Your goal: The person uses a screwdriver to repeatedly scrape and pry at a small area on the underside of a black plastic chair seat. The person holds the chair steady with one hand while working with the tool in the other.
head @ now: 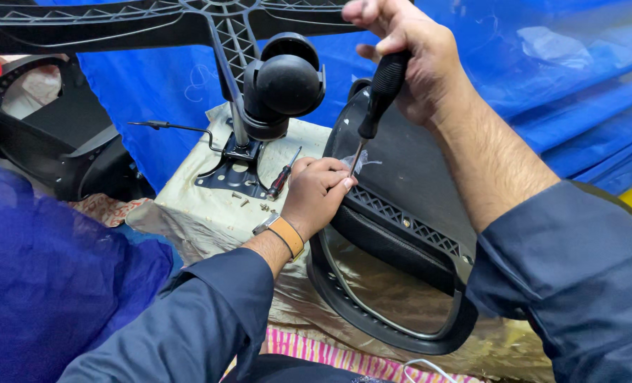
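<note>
Clenched around a black screwdriver (378,96), the right hand (408,53) points its tip down at the black armrest (401,213) on the bench. Left hand (317,193) pinches beside the tip, perhaps on a screw. Loose screws (252,201) lie nearby.

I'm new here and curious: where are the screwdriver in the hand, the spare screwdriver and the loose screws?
Black screwdriver (381,92), head view, handle.
Spare screwdriver (279,183), head view, red-and-black grip.
Loose screws (248,201), head view, one screw.

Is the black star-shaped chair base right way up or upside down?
Upside down: the black star-shaped chair base shows ribbed undersides, and its caster wheel sticks up.
</note>
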